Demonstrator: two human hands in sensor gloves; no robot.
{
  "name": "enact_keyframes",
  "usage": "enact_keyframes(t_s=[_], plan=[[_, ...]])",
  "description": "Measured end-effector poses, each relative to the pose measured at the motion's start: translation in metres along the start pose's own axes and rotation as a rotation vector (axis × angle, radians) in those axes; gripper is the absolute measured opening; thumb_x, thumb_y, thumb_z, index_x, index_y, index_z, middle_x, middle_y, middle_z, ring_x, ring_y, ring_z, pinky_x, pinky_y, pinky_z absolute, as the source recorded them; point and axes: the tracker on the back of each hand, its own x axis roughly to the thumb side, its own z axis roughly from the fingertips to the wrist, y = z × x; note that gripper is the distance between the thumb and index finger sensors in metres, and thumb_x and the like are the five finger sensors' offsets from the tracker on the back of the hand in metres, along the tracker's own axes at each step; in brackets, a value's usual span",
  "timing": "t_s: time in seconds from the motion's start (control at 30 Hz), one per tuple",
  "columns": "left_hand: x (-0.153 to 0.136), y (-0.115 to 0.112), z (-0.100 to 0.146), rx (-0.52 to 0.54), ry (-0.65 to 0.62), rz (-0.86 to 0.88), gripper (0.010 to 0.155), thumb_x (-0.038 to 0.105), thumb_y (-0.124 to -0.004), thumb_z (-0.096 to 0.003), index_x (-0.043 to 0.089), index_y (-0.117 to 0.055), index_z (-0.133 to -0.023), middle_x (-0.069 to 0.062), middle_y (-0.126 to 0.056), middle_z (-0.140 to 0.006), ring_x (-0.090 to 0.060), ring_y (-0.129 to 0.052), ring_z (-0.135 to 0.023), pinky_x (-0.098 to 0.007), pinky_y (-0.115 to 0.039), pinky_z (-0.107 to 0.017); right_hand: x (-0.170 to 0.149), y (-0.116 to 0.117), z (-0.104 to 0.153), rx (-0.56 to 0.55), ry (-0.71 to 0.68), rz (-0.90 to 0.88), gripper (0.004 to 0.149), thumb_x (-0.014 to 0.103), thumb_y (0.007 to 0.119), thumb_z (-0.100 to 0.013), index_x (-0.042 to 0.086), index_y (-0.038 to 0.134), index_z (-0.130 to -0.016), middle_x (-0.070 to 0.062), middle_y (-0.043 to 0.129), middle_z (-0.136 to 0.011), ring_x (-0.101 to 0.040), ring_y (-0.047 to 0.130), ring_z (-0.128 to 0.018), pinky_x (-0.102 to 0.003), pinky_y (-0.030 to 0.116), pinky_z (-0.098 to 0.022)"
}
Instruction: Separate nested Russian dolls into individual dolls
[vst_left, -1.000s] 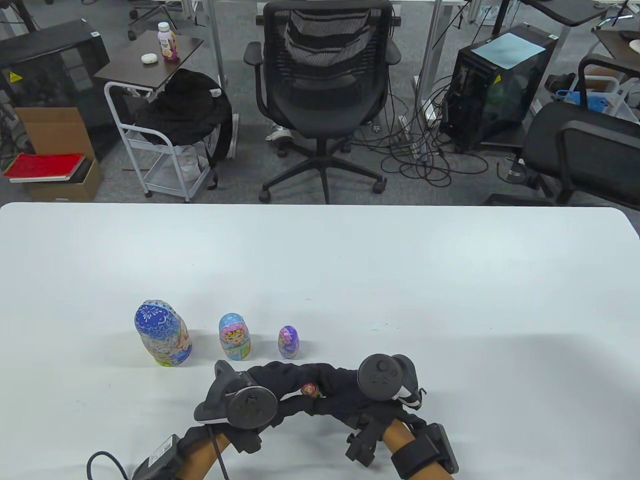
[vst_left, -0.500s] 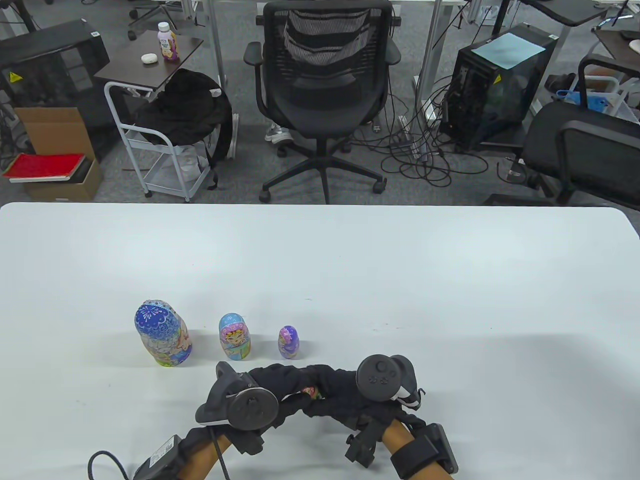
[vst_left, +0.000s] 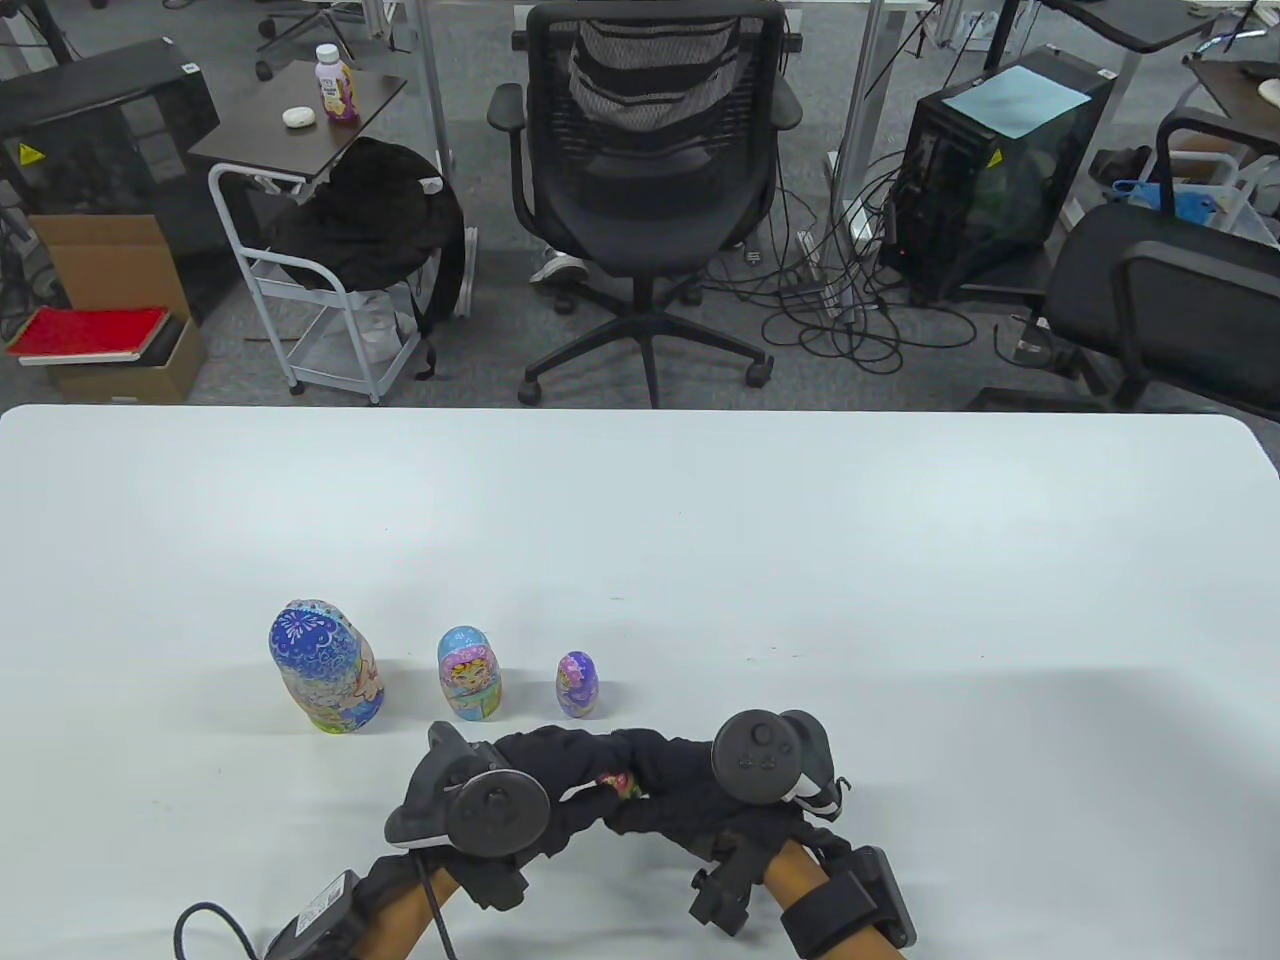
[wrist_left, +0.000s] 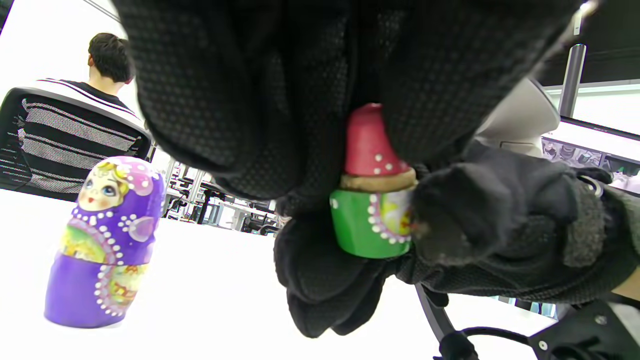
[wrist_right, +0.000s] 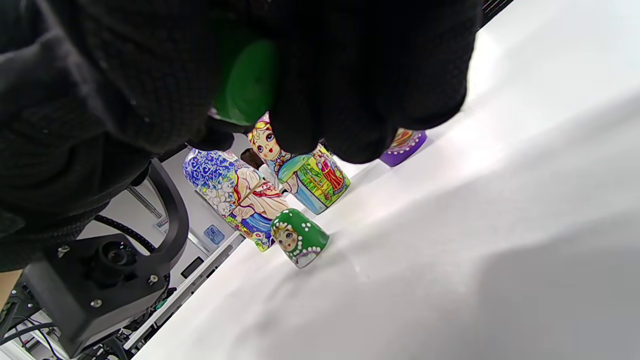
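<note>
My two hands meet low in the table view's middle. My left hand (vst_left: 588, 778) pinches the top of a tiny red doll (wrist_left: 368, 142). This doll sits in a green bottom half (wrist_left: 372, 225), which my right hand (vst_left: 655, 788) grips; its underside shows in the right wrist view (wrist_right: 247, 82). The green top half (wrist_right: 299, 242) lies on the table under my hands, hidden in the table view. Three closed dolls stand in a row: a large blue doll (vst_left: 325, 668), a medium doll (vst_left: 468, 674) and a small purple doll (vst_left: 577, 685).
The white table (vst_left: 800, 560) stretches far beyond and to the right of the dolls. The purple doll (wrist_left: 102, 240) stands just past my fingers. Office chairs and carts stand on the floor beyond the table's far edge.
My left hand has shifted very slightly to the left. Both hands keep their hold; the standing dolls have not moved.
</note>
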Motion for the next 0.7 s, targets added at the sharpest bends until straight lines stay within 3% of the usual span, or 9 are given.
enact_keyframes(t_s=[0.7], plan=[[0.003,0.013,0.002,0.028,-0.015,-0.073,0.046,0.04,-0.086,-0.0502,0.02,-0.082,-0.092,-0.005,-0.1,-0.079,-0.025,-0.106,-0.064,-0.033,-0.094,-0.047,-0.008,-0.004,-0.001,0.038,0.034,-0.018,0.072,0.042,0.093,-0.037,0.005,0.072,-0.095,-0.017,0.099,-0.079,-0.036,0.1,-0.068,-0.044,0.087,-0.051]])
